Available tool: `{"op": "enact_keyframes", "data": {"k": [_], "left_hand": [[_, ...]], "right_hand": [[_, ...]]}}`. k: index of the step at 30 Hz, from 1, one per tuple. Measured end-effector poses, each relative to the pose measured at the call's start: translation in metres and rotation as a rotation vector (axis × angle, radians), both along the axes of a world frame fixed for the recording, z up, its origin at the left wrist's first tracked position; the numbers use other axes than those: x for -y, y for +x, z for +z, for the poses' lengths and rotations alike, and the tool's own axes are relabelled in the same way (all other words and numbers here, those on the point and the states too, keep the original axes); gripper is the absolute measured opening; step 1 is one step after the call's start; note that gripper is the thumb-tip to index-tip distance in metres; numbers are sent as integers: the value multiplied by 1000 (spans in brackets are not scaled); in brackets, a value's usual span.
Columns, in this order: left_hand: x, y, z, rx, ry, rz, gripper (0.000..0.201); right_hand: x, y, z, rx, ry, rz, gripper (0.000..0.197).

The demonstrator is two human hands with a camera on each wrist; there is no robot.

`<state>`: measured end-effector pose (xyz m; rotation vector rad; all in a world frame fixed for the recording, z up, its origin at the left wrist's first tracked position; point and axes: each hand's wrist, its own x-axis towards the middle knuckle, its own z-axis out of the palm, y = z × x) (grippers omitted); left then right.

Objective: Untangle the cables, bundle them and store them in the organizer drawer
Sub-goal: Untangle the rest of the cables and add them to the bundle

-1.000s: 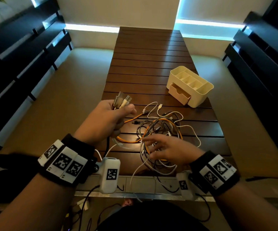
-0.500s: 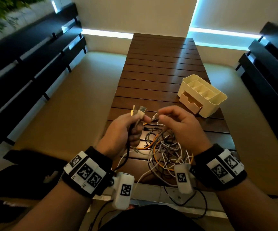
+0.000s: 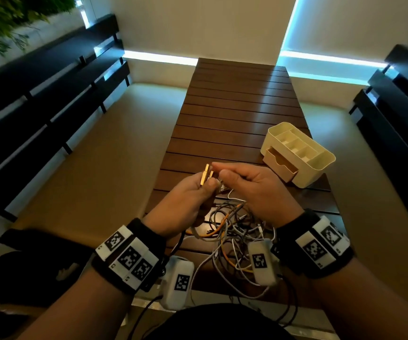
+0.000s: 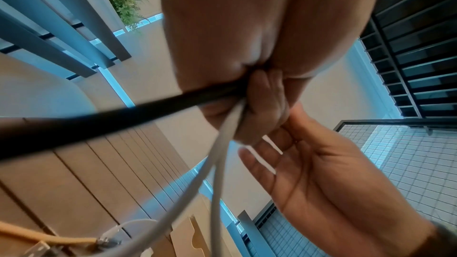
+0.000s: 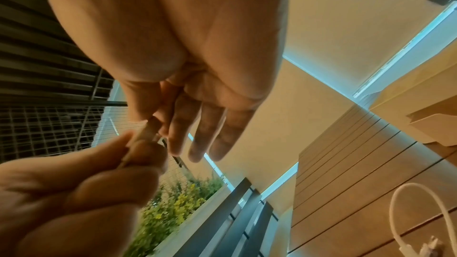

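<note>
**Both hands at the plug ends**

Nearest me, the tangled cables (image 3: 232, 231) lie on the slatted table (image 3: 237, 99). Above them my left hand (image 3: 183, 204) fists a bunch of plug ends (image 3: 206, 176); my right hand (image 3: 254, 190) pinches one with thumb and forefinger, other fingers straight. Beyond, the organizer (image 3: 320, 165) stands, its drawer (image 3: 280, 168) slightly open.

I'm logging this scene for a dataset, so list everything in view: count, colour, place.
cables: one tangled heap, count unclear; white, grey, orange, black; near end of table
plugs: at least two, metallic; held up above the heap
organizer: one, cream; table's right side, drawer part open
table: one, dark brown slats; centre
benches: dark slatted; both sides
plants: green; upper left
left hand: grips plugs
right hand: pinches at the plugs
</note>
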<state>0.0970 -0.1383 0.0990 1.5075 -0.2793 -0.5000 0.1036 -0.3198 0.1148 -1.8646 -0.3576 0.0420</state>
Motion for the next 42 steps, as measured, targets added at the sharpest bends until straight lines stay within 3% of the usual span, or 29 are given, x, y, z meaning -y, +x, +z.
{"op": "enact_keyframes", "data": {"k": [3, 7, 11, 17, 22, 29, 32, 35, 42], "left_hand": [[1, 10, -2, -10, -34, 2, 29], [-5, 16, -9, 17, -17, 19, 30], [1, 21, -14, 6, 0, 104, 30], [4, 26, -17, -70, -20, 161, 30], [0, 30, -22, -73, -46, 229, 29], [4, 39, -20, -86, -46, 245, 29], [5, 43, -20, -82, -55, 249, 30], [6, 46, -19, -91, -66, 268, 21], [16, 51, -16, -75, -97, 317, 14]], "right_hand": [[31, 31, -22, -19, -43, -197, 16], [81, 72, -66, -191, -186, -454, 8], [85, 88, -107, -353, -283, -396, 7], [79, 109, -148, -586, -247, -374, 10], [79, 119, -161, -573, -550, -306, 16], [77, 119, -162, -462, -758, -271, 7], [75, 118, -160, -390, -711, -349, 12], [76, 114, -149, -319, -536, -448, 7], [51, 82, -71, -122, -49, -501, 4]]}}
